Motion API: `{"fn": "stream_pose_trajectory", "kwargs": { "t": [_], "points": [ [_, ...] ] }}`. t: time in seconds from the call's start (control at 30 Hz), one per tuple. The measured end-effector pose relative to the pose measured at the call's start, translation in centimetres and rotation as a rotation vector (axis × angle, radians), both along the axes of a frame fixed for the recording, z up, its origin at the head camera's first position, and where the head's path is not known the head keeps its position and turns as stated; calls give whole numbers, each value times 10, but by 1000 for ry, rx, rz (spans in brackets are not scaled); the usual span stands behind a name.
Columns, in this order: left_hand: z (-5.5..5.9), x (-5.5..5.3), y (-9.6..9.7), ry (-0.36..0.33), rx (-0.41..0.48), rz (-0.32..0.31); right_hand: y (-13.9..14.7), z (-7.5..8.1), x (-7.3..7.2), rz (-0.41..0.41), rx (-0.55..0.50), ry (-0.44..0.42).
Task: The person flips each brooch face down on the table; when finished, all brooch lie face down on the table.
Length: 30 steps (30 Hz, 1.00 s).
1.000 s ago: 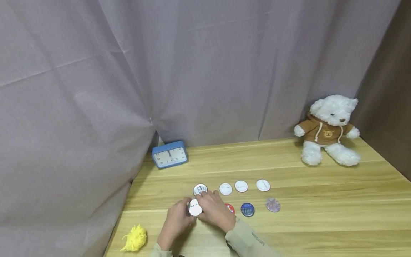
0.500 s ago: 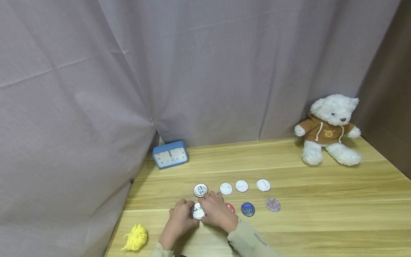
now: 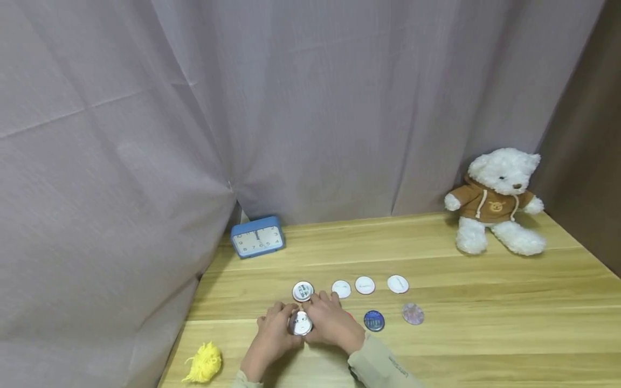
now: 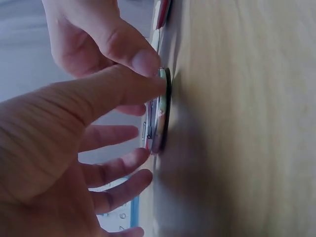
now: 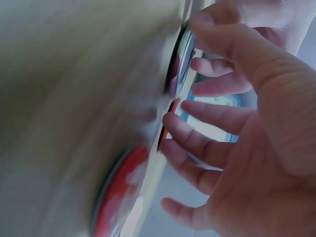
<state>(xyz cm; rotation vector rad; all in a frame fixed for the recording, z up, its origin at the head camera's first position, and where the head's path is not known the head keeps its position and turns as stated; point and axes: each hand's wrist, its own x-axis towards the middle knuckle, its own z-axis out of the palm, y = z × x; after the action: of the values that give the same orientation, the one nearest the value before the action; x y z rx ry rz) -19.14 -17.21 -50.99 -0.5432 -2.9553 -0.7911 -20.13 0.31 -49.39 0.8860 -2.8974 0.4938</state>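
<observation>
Low over the near part of the wooden table [image 3: 466, 339], a round badge [image 3: 302, 323] with a whitish top and small dark marks sits between my two hands. My left hand [image 3: 275, 333] pinches its left edge, the thumb at the near rim. From the other side my right hand [image 3: 332, 323] holds the right edge with thumb and fingers. In the left wrist view the badge [image 4: 162, 111] appears edge-on, dark rim toward the table and both thumbs meeting at it. A red badge [image 5: 123, 190] lies beside the right hand, mostly covered in the head view.
Behind the hands lies a badge with dark print [image 3: 303, 291]. Several white discs [image 3: 365, 285] form a back row. A blue badge [image 3: 374, 320] and a pinkish badge [image 3: 413, 313] lie to the right. Around them are a clock [image 3: 258, 237], yellow yarn [image 3: 204, 362] and a teddy bear [image 3: 497, 202].
The held badge has moved slightly right and down toward the table, and its top has turned. Both hands moved with it. The other badges stay in place on the table.
</observation>
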Motion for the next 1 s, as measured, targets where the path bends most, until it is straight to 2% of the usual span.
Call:
{"fn": "stream_pose_trajectory", "kwargs": {
  "t": [0.27, 0.5, 0.7, 0.87, 1.0],
  "points": [
    [3, -3, 17, 25, 9, -56, 32, 2, -1, -24, 10, -16],
    [6, -9, 35, 37, -45, -110, 55, 5, 0, -62, -8, -5],
    [8, -9, 53, 59, -62, -148, 65, 3, 5, -62, -14, -22],
    [5, -8, 65, 125, -101, -176, 69, 2, 10, -53, -35, -7],
    [3, -5, 72, 130, -91, -185, 74, 2, 13, -57, -44, 7]
  ]
}}
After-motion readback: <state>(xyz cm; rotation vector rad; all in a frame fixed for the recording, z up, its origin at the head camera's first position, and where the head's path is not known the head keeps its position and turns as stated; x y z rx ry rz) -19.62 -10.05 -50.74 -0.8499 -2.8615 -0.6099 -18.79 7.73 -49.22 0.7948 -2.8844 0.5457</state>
